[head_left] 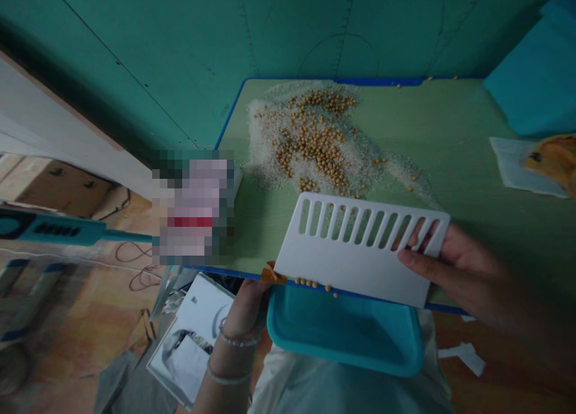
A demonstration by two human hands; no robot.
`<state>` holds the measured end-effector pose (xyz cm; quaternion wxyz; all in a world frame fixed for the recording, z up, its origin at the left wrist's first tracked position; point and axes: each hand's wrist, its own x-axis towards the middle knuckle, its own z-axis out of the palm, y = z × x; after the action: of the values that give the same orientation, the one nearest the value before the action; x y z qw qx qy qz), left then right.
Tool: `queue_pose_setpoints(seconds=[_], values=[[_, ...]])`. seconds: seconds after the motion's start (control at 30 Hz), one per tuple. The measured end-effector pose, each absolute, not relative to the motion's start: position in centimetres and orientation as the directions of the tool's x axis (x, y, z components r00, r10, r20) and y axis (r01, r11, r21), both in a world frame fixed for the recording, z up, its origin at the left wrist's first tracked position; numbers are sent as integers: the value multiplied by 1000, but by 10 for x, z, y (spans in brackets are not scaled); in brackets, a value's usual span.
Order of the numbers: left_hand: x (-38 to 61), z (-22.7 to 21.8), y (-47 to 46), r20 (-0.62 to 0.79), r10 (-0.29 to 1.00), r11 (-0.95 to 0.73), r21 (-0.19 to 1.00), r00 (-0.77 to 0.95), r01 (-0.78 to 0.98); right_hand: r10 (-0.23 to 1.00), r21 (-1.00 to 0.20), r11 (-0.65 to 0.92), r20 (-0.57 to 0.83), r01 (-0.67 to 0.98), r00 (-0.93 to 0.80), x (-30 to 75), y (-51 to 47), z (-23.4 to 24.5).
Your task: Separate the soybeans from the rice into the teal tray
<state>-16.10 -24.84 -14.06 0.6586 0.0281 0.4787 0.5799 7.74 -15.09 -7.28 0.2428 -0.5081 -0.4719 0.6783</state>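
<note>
My right hand [463, 264] is closed on the right end of a flat white slotted plastic scraper [351, 255], thumb on top and fingers behind its slots. The scraper is tilted over the table's near edge. Below that edge is a turquoise plastic tray [346, 333]. My left hand [249, 303], with bracelets at the wrist, is closed at the tray's left corner; most of its fingers are hidden. Beyond the scraper, soybeans [319, 147] lie mixed in a heap of white grains [265, 144]. Several loose beans [310, 283] sit on the near edge.
The green tabletop [432, 126] has a blue rim and orange tape [272, 274] at its near edge. A turquoise container [535, 72] and an orange-brown object [553, 159] on a white sheet are at the right. Papers [204, 309] lie below left.
</note>
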Motion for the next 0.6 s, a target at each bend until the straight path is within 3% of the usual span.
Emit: queue_pose_setpoints(seconds=[0.6], values=[[-168, -145, -250, -628, 757, 311, 591, -183, -744, 811, -889, -430, -456, 157, -366, 80, -152, -74]])
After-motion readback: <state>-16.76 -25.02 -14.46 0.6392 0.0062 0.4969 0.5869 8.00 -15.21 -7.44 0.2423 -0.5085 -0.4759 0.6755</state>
